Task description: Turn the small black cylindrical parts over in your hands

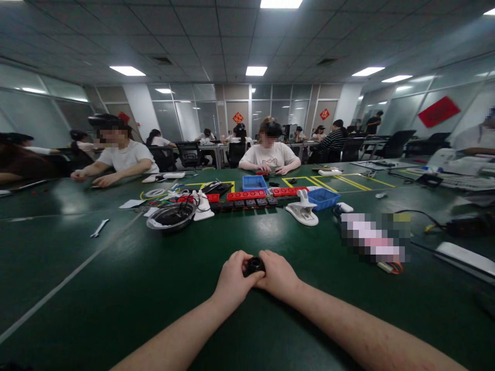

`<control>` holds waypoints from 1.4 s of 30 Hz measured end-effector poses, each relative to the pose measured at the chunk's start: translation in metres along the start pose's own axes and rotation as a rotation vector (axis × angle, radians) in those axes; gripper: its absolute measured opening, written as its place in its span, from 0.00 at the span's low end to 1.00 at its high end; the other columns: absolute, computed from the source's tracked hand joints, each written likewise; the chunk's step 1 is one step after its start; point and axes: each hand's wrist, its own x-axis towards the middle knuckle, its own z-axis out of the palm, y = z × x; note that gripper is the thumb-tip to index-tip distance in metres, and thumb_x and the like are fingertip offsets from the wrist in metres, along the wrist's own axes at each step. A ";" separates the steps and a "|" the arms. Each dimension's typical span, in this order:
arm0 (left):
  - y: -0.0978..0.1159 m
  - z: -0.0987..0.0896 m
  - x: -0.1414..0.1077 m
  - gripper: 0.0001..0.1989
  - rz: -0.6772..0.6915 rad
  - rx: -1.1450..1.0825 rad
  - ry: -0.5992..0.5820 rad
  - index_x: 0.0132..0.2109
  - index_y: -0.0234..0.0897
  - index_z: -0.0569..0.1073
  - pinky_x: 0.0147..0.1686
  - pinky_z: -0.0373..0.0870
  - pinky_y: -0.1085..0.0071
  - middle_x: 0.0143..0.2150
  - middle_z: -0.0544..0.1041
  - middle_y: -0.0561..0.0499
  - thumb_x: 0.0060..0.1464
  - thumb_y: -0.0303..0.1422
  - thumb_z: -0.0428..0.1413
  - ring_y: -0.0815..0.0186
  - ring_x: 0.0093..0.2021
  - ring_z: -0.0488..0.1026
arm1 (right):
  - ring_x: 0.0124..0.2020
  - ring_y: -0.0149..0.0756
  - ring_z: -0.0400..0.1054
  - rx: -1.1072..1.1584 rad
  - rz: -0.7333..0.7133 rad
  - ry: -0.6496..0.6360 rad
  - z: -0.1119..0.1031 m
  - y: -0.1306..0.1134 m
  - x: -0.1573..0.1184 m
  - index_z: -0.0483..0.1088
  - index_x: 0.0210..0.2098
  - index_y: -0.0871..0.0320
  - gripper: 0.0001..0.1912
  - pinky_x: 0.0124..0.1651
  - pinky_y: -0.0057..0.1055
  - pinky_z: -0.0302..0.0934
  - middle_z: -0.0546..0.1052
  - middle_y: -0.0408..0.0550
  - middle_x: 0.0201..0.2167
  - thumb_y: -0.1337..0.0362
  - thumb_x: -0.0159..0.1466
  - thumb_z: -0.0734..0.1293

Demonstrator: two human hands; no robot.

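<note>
Both hands meet around a small black round part (255, 265) just above the green table (154, 299), in the lower middle of the head view. My left hand (235, 275) is closed on its left side, with the thumb across the near side. My right hand (279, 274) wraps the right side, its fingers curled over the far edge. The part has a dark round opening that faces up toward me. Its lower portion is hidden by the fingers and palms.
Beyond my hands lie a black round bowl (170, 216), a white clip (302, 208), red blocks (246, 195) and blue trays (323, 198). A wrench (99, 228) lies left. Cables and a white device (466, 260) are right. People sit across the table.
</note>
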 end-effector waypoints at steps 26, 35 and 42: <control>-0.001 -0.009 0.000 0.14 0.142 -0.074 -0.108 0.40 0.39 0.68 0.36 0.62 0.70 0.36 0.68 0.51 0.43 0.34 0.55 0.63 0.37 0.65 | 0.29 0.30 0.60 0.466 -0.169 -0.263 -0.017 0.025 0.007 0.66 0.29 0.61 0.11 0.30 0.24 0.54 0.66 0.41 0.27 0.64 0.47 0.68; 0.006 -0.006 -0.001 0.12 0.066 -0.006 -0.076 0.35 0.39 0.69 0.30 0.60 0.71 0.32 0.67 0.52 0.39 0.34 0.58 0.65 0.32 0.64 | 0.25 0.28 0.58 0.360 -0.053 -0.246 -0.009 0.026 0.009 0.64 0.27 0.60 0.16 0.24 0.22 0.49 0.65 0.39 0.23 0.59 0.42 0.70; 0.000 0.001 0.002 0.11 0.038 0.033 0.032 0.34 0.38 0.67 0.31 0.60 0.70 0.32 0.67 0.52 0.40 0.35 0.57 0.63 0.33 0.65 | 0.29 0.36 0.62 -0.037 0.032 -0.034 0.001 0.006 0.006 0.65 0.27 0.59 0.11 0.28 0.28 0.51 0.69 0.48 0.26 0.58 0.50 0.63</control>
